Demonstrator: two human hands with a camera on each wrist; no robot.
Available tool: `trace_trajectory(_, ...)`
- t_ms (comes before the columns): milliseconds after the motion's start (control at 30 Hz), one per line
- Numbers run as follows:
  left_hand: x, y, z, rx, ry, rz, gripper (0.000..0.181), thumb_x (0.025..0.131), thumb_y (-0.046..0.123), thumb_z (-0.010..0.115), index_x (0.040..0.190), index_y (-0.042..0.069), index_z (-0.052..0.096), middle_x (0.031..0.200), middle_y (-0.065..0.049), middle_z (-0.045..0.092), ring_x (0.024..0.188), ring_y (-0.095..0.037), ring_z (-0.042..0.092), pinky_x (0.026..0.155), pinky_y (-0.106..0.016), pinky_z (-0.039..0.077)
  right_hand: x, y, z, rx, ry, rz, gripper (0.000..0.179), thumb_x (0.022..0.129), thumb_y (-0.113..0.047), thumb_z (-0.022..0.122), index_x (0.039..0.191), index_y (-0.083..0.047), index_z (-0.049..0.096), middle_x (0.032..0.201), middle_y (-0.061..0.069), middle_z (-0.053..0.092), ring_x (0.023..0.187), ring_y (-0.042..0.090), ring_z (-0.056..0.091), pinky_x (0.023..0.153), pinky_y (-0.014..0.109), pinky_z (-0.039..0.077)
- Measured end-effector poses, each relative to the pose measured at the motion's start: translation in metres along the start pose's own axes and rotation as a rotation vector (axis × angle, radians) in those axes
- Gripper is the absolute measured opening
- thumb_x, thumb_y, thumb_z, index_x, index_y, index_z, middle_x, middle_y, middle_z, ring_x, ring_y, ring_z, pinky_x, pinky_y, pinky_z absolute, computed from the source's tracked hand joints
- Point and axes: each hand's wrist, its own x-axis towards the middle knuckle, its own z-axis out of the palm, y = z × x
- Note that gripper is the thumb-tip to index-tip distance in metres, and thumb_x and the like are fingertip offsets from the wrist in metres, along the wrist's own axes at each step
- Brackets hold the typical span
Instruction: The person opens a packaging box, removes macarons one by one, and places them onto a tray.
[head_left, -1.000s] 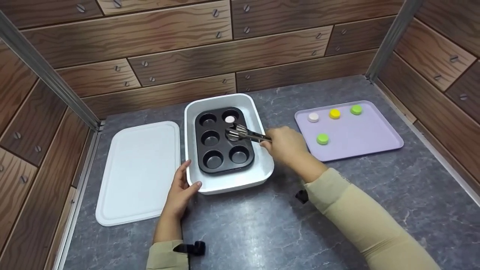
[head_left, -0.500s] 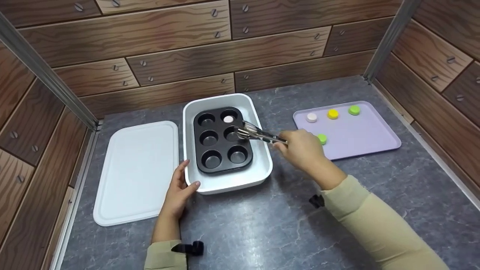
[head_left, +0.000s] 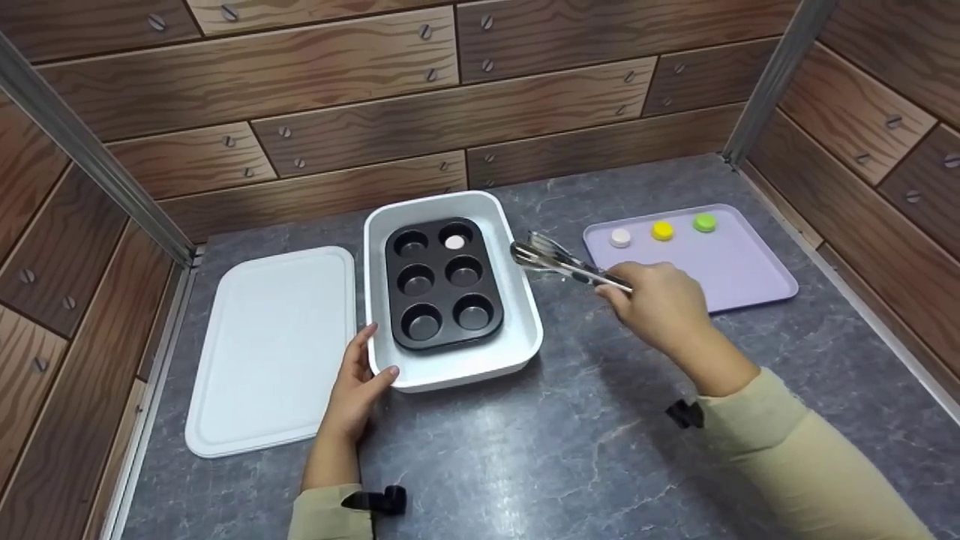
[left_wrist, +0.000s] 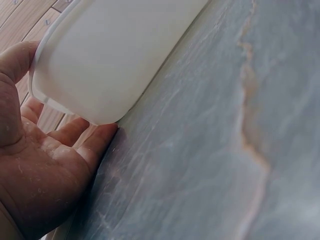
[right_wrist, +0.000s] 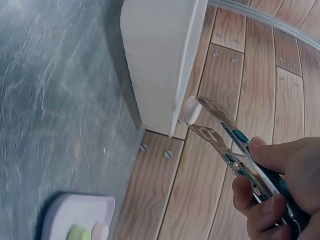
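My right hand (head_left: 664,304) grips metal tongs (head_left: 574,270), their tips near the right rim of a white deep box (head_left: 457,373). In the right wrist view a pale round piece (right_wrist: 191,110) sits between the tips; the head view does not show it clearly. A black muffin pan (head_left: 440,294) lies inside the box, with a white macaron-like piece (head_left: 454,241) in its back right cup. My left hand (head_left: 356,382) rests at the box's near left corner, thumb at the rim and fingers along the outer side.
A white lid (head_left: 274,352) lies left of the box. The lilac tray (head_left: 739,274) at the right bears a white piece (head_left: 620,238), a yellow piece (head_left: 662,230) and a green piece (head_left: 704,222) in its back row. My right hand covers part of the tray's near left side.
My right hand has moved right with the tongs, from over the pan's middle right cup to past the box's rim. It now hides the front green piece. The left hand has stayed put.
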Motion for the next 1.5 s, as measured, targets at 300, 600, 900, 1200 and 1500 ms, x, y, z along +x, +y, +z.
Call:
trace_trajectory(300,0.000,0.001,0.001,0.017,0.015,-0.020,0.082,0.092,-0.009,0.067,0.164,0.002,0.028,0.170,-0.026,0.024,0.153,-0.042,0.034,0.109,-0.026,0.047,-0.008,0.026,-0.027,-0.053,0.053,0.033,0.020,0.090,-0.027,0.084,0.093,-0.009,0.075,0.070,0.013,0.069,0.062,0.045,0.063,0.048,0.061,0.041)
trace_trajectory(600,-0.001,0.003,0.002,0.012,0.011,-0.011,0.082,0.092,-0.009,0.067,0.164,0.001,0.028,0.169,-0.029,0.024,0.153,-0.043,0.033,0.112,-0.029,0.045,-0.024,0.064,-0.040,-0.087,0.027,0.118,0.028,0.093,-0.027,0.081,0.108,-0.003,0.078,0.090,0.026,0.075,0.073,0.053,0.067,0.053,0.066,0.044)
trace_trajectory(900,-0.001,0.003,0.001,0.001,0.011,-0.013,0.083,0.092,-0.009,0.067,0.164,0.002,0.028,0.169,-0.029,0.025,0.153,-0.043,0.033,0.108,-0.024,0.046,-0.040,0.095,-0.043,-0.115,-0.027,0.213,0.028,0.096,-0.030,0.079,0.108,-0.006,0.078,0.093,0.029,0.074,0.073,0.053,0.066,0.049,0.065,0.041)
trace_trajectory(1200,0.000,0.002,0.002,0.007,0.015,-0.022,0.084,0.092,-0.008,0.068,0.164,0.002,0.027,0.169,-0.030,0.025,0.153,-0.043,0.033,0.111,-0.025,0.044,-0.046,0.113,-0.048,-0.133,-0.042,0.241,0.029,0.097,-0.031,0.076,0.108,-0.004,0.076,0.090,0.033,0.071,0.071,0.059,0.065,0.046,0.065,0.040)
trace_trajectory(1500,-0.001,0.002,0.001,-0.019,-0.013,0.004,0.083,0.092,-0.009,0.066,0.164,0.000,0.025,0.166,-0.034,0.027,0.147,-0.045,0.039,0.102,-0.022,0.050,-0.050,0.130,-0.049,-0.148,-0.086,0.276,0.027,0.098,-0.029,0.075,0.103,-0.003,0.075,0.083,0.032,0.069,0.060,0.049,0.061,0.042,0.057,0.036)
